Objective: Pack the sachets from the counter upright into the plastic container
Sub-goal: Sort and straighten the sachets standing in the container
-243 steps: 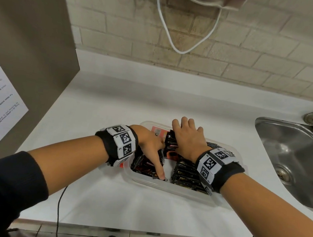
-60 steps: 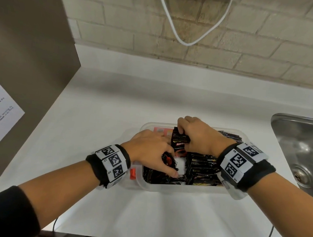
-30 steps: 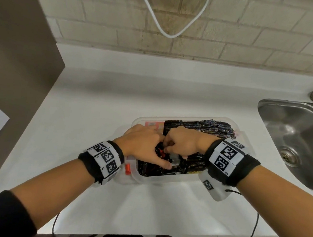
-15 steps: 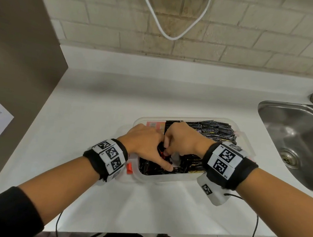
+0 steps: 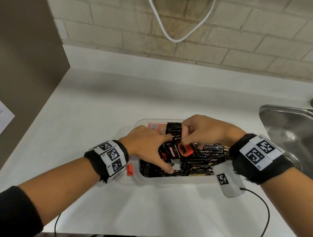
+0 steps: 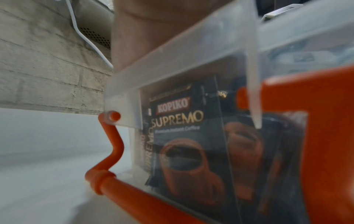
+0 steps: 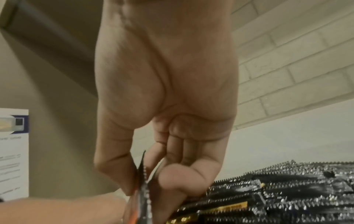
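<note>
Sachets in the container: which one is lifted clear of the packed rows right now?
The sachet with the orange cup print facing up, pinched by the right hand over the container. The others sit packed on edge, showing only crimped tops.

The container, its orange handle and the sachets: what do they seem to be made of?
Container: translucent, slightly frosted plastic; the sachet print shows through its wall in the left wrist view. Orange handle: opaque moulded plastic, smooth, pivoting on a peg. Sachets: probably glossy foil-laminate film, with shiny glints and serrated sealed edges. The right hand pinches one sachet.
</note>
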Available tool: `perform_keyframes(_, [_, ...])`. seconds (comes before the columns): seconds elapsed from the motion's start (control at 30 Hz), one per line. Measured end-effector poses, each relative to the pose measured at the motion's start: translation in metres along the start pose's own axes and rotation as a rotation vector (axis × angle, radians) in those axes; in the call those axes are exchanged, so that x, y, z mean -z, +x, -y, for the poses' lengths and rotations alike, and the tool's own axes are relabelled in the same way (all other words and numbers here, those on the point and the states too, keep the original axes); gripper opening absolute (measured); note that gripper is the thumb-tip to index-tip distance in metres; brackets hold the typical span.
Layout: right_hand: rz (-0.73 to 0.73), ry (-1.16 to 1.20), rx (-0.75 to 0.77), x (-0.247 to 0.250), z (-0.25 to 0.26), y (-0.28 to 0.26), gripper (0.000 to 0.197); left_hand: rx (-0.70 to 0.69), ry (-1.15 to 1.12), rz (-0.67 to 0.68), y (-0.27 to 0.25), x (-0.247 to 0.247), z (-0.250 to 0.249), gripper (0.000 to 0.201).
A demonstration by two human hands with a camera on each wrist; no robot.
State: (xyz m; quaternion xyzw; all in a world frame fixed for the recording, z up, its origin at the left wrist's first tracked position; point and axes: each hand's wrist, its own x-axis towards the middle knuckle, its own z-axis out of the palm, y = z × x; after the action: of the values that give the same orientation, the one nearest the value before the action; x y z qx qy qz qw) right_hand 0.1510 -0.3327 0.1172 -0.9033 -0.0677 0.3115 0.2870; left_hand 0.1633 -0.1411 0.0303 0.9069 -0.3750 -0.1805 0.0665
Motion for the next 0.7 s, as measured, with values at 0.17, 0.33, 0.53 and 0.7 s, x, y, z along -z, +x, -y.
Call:
perform_keyframes(0.17, [-0.013,0.055,0.027,0.015,-0.004,-0.003,0.028,0.026,0.034,-0.011,0.001,-0.002,0.001,0.083])
perform_keyframes(0.33, [-0.056,0.05,0.065,0.014,-0.003,0.001,0.023,0.016,0.034,-0.019,0.002,-0.003,0.002,0.072])
perform_keyframes(0.53, [-0.138,0.16,0.124,0.002,-0.004,0.009,0.012,0.011,0.036,-0.033,0.002,-0.006,0.004,0.083])
perform_keyframes(0.7, [-0.219,0.086,0.146,0.0,-0.011,0.011,0.022,0.005,0.033,-0.028,0.002,-0.006,0.004,0.086])
